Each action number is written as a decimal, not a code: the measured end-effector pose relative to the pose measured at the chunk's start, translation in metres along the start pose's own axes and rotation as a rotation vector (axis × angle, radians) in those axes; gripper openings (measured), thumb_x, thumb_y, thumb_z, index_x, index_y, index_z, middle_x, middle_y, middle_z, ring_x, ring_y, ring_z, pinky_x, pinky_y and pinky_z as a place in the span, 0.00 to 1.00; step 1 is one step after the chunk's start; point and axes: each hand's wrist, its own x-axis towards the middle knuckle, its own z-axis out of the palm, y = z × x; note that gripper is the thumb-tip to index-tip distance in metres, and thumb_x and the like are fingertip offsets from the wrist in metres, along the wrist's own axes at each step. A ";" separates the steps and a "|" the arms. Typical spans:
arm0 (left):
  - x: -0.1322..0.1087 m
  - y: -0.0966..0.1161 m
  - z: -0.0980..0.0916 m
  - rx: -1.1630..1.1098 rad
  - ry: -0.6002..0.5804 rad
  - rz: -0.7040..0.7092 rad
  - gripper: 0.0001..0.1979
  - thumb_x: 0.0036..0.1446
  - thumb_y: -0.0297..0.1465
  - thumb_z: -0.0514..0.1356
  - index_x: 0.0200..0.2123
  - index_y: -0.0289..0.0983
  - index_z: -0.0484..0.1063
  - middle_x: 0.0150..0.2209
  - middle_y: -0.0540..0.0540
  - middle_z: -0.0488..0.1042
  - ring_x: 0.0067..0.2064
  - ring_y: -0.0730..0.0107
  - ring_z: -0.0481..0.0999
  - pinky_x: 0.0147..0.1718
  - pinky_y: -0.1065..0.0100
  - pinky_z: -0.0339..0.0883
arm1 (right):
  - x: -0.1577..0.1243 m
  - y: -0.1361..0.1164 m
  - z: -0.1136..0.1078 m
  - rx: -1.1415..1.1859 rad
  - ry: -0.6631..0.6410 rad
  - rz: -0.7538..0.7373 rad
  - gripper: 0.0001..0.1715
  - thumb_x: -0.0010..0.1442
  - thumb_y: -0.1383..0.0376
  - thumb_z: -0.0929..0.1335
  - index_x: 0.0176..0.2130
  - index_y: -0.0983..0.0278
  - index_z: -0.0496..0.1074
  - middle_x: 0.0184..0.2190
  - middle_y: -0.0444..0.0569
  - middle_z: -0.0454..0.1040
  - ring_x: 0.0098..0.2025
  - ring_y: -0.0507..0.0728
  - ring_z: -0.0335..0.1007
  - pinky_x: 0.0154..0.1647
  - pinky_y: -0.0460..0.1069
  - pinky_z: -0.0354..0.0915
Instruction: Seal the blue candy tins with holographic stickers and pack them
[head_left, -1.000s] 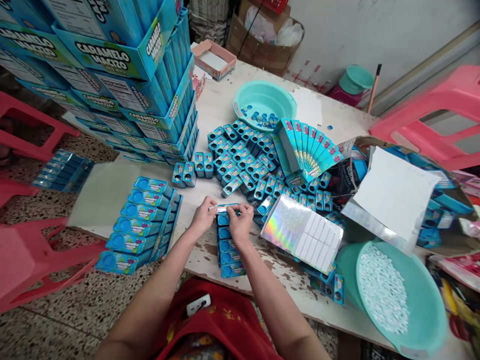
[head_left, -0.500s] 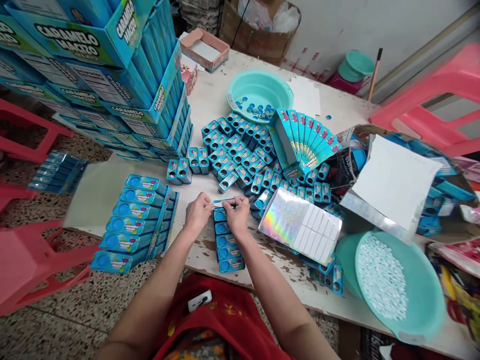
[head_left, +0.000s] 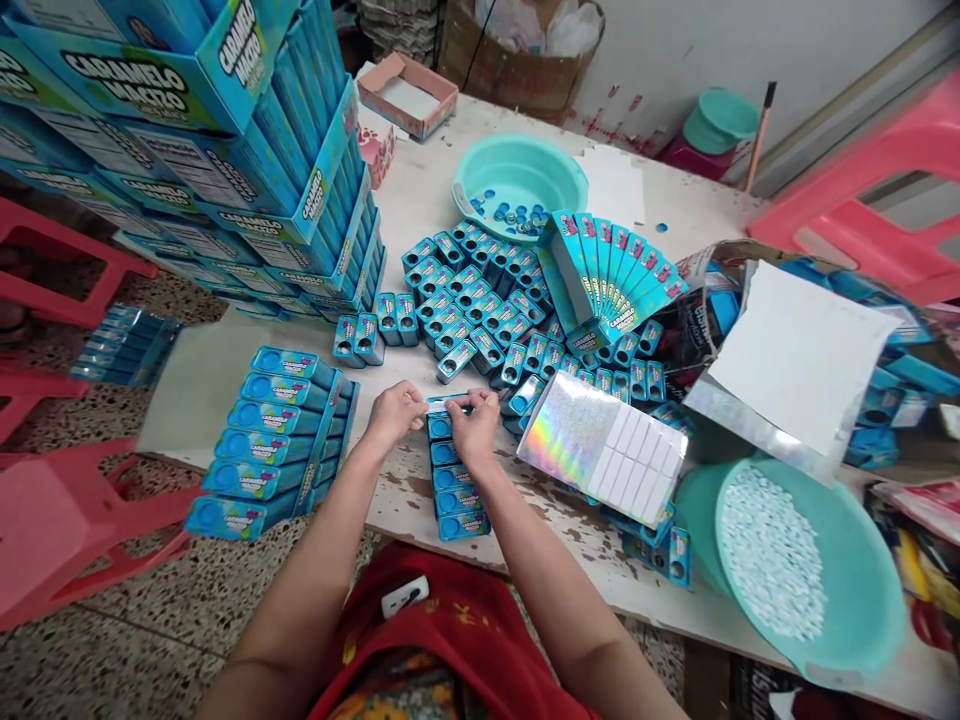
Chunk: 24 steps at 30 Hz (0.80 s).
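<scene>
Item in hand: small blue cardboard candy box [head_left: 448, 404], lying flat on the worktop [head_left: 420, 215] at the far end of a single-file row of matching blue boxes [head_left: 456, 490] that runs back toward the person.
Left hand [head_left: 395, 412]: grip narrow, thumb and fingertips pinched on the left end of the small blue cardboard candy box.
Right hand [head_left: 474, 425]: grip narrow, pinched on the right end of the same box; the palm covers the next box in the row.
Left of row: slanted stack of long blue cartons with round windows [head_left: 277, 440], near the worktop's front edge, apart from the left hand.
Right of row: holographic foil sheet carrying white rectangular labels [head_left: 600, 450], just beside the right hand.
Beyond the hands: heap of small open blue boxes [head_left: 480, 310], mostly standing on end, packed close together.
Beyond the heap: fan of flat blue cartons [head_left: 615, 280] and a teal plastic basin holding blue discs [head_left: 517, 180].
Near right: second teal plastic basin of white pellets [head_left: 795, 570], overhanging the worktop edge.
Far left: tall pile of blue display cartons [head_left: 225, 150].
Floor, left: pink plastic stool [head_left: 75, 520].
</scene>
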 end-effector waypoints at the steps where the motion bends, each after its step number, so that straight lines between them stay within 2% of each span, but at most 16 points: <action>1: 0.001 -0.001 -0.001 -0.053 -0.035 0.013 0.09 0.42 0.31 0.62 0.26 0.37 0.64 0.17 0.55 0.67 0.19 0.74 0.69 0.19 0.74 0.60 | 0.000 0.001 0.001 0.000 0.005 -0.003 0.06 0.50 0.64 0.69 0.27 0.65 0.75 0.40 0.52 0.63 0.47 0.60 0.59 0.52 0.54 0.54; 4: 0.004 -0.007 -0.003 -0.161 -0.100 0.091 0.11 0.42 0.32 0.62 0.28 0.36 0.64 0.18 0.55 0.66 0.20 0.76 0.67 0.21 0.74 0.59 | 0.001 0.003 0.002 0.008 0.013 0.002 0.06 0.50 0.64 0.69 0.26 0.65 0.74 0.39 0.52 0.63 0.47 0.60 0.59 0.52 0.54 0.54; 6: 0.005 -0.014 -0.001 -0.188 -0.094 0.145 0.11 0.43 0.32 0.61 0.30 0.36 0.63 0.20 0.55 0.65 0.22 0.78 0.66 0.22 0.75 0.58 | 0.002 0.006 0.003 0.011 0.010 0.003 0.05 0.49 0.64 0.69 0.26 0.64 0.73 0.38 0.52 0.64 0.47 0.60 0.59 0.52 0.53 0.54; 8: 0.005 -0.023 0.007 -0.205 -0.056 0.174 0.10 0.46 0.32 0.60 0.33 0.37 0.63 0.22 0.55 0.64 0.24 0.78 0.65 0.24 0.75 0.58 | 0.003 0.009 0.003 0.023 0.030 0.026 0.08 0.47 0.63 0.70 0.29 0.64 0.71 0.38 0.51 0.65 0.44 0.59 0.60 0.49 0.52 0.56; 11: 0.000 -0.042 0.027 -0.177 0.057 0.140 0.11 0.52 0.33 0.54 0.40 0.38 0.62 0.25 0.54 0.65 0.26 0.75 0.66 0.26 0.74 0.60 | 0.006 0.013 0.003 0.059 0.064 0.101 0.18 0.44 0.62 0.72 0.36 0.64 0.67 0.37 0.48 0.66 0.37 0.56 0.61 0.41 0.50 0.59; 13: -0.004 -0.055 0.039 -0.091 0.126 0.073 0.12 0.55 0.32 0.52 0.44 0.39 0.61 0.27 0.53 0.66 0.28 0.72 0.68 0.28 0.72 0.62 | 0.008 0.015 0.002 0.051 0.049 0.094 0.20 0.44 0.62 0.71 0.38 0.64 0.65 0.36 0.47 0.68 0.35 0.55 0.62 0.39 0.49 0.59; 15: -0.007 -0.064 0.045 0.039 0.222 0.067 0.13 0.55 0.30 0.50 0.45 0.39 0.62 0.30 0.49 0.68 0.34 0.68 0.70 0.34 0.68 0.65 | 0.009 0.016 0.001 0.022 0.028 0.042 0.16 0.46 0.64 0.70 0.37 0.63 0.66 0.36 0.47 0.69 0.36 0.55 0.62 0.40 0.49 0.59; 18: -0.008 -0.069 0.042 0.238 0.359 0.278 0.16 0.57 0.30 0.48 0.48 0.39 0.64 0.44 0.43 0.69 0.48 0.62 0.69 0.48 0.61 0.63 | 0.011 0.012 0.000 -0.007 0.004 0.010 0.11 0.50 0.67 0.67 0.37 0.63 0.67 0.36 0.48 0.71 0.37 0.56 0.64 0.41 0.50 0.60; 20: -0.009 -0.068 0.034 0.379 0.289 0.399 0.20 0.56 0.28 0.47 0.52 0.37 0.65 0.50 0.40 0.67 0.53 0.59 0.66 0.53 0.59 0.60 | 0.009 0.004 -0.005 -0.031 -0.021 -0.006 0.10 0.51 0.69 0.65 0.37 0.63 0.68 0.36 0.48 0.71 0.38 0.57 0.65 0.42 0.50 0.60; 22: -0.012 -0.060 0.023 0.553 0.182 0.420 0.21 0.54 0.27 0.48 0.51 0.35 0.67 0.52 0.37 0.66 0.54 0.54 0.65 0.54 0.55 0.59 | 0.006 -0.006 -0.019 -0.053 -0.036 -0.070 0.11 0.53 0.70 0.64 0.39 0.63 0.68 0.37 0.49 0.72 0.41 0.58 0.66 0.44 0.51 0.61; 24: -0.020 -0.043 0.017 0.675 0.235 0.426 0.19 0.55 0.28 0.49 0.49 0.34 0.69 0.52 0.35 0.66 0.54 0.49 0.65 0.53 0.51 0.58 | 0.002 -0.014 -0.047 -0.053 -0.013 -0.204 0.12 0.56 0.70 0.63 0.42 0.62 0.68 0.42 0.50 0.71 0.46 0.58 0.65 0.48 0.52 0.60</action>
